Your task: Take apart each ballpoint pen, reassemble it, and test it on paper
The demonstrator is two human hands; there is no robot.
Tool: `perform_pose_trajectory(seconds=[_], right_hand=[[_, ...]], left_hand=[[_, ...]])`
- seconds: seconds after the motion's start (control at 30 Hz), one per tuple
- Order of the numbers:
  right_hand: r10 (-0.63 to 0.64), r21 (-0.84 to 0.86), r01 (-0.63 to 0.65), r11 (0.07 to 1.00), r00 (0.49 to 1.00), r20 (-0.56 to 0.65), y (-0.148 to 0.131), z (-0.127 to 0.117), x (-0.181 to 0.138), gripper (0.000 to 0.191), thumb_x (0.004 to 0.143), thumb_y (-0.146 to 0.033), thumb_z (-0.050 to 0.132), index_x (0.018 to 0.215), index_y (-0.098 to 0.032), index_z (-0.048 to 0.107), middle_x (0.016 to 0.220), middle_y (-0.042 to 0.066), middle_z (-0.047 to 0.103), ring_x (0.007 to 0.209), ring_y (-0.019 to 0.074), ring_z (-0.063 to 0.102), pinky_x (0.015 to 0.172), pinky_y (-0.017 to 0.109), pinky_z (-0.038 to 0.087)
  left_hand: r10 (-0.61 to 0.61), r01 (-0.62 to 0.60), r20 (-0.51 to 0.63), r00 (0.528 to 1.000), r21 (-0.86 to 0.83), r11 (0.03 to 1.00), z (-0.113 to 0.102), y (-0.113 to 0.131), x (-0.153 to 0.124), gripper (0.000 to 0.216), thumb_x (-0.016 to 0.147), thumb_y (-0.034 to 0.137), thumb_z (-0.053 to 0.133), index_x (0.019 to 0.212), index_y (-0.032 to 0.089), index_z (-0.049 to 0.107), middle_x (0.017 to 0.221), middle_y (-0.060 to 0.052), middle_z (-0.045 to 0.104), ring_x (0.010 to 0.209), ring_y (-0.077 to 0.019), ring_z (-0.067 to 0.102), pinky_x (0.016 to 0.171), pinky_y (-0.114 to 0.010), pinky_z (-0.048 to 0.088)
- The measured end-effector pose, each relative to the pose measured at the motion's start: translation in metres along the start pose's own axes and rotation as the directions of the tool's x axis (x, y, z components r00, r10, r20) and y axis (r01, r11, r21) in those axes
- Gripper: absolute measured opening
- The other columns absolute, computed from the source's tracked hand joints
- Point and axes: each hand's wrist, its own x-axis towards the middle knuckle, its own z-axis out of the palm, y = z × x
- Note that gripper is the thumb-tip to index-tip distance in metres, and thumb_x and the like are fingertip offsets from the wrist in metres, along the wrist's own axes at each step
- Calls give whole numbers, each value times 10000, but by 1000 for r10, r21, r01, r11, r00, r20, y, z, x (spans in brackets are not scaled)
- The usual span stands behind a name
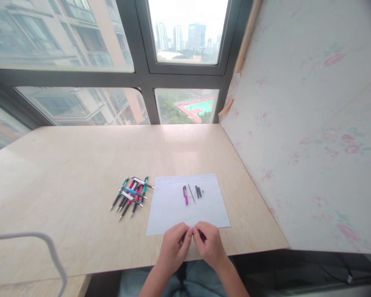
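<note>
My left hand point(177, 242) and my right hand point(209, 243) meet at the fingertips over the near edge of a white sheet of paper point(167, 214). Both are closed in a pinch; whatever lies between the fingers is too small or hidden to make out. On the paper, beyond my hands, are pen parts: a magenta pen barrel point(185, 195) with a black clip, a thin dark refill point(191, 194), black grip pieces point(198, 192) and a tiny dark piece point(203, 191). Lines of handwriting run along the sheet's far edge.
A pile of several click pens point(131, 196) in mixed colours lies left of the paper on the wooden table point(80, 165). A grey-white curved tube point(49, 243) crosses the lower left. Windows stand behind the table, and a flowered wall point(312, 144) borders its right side.
</note>
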Motion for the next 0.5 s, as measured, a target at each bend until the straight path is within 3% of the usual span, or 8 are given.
perform_pose_trajectory(seconds=[0.5], right_hand=[[-10, 22, 11, 1000, 1000, -25, 4, 1, -2, 280, 925, -209, 455, 647, -192, 476, 596, -16, 489, 569, 116, 464, 561, 240, 328]], left_hand=[[-7, 7, -7, 1000, 36, 999, 3, -3, -2, 289, 954, 256, 435, 676, 190, 479, 608, 18, 472, 581, -121, 465, 567, -242, 343]])
